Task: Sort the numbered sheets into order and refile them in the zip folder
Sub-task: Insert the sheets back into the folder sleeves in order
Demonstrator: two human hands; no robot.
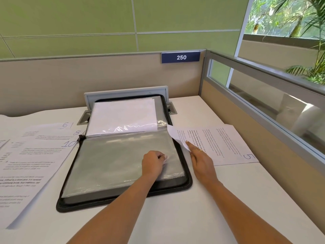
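Fingers of the left hand pinch a clear sleeve in the open zip folder, whose upper half holds a white sheet. The right hand lies straight-fingered on the lifted corner of sheet 5; whether it grips, I cannot tell. Numbered sheets lie on the left of the white surface, and a window is on the right.

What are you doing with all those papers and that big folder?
A person is filing numbered sheets into an open zip folder on the desk. The left hand pinches a clear sleeve, while the right hand lifts the edge of sheet 5. Sheet 6, sheet 8 and sheet 10 wait on the left.
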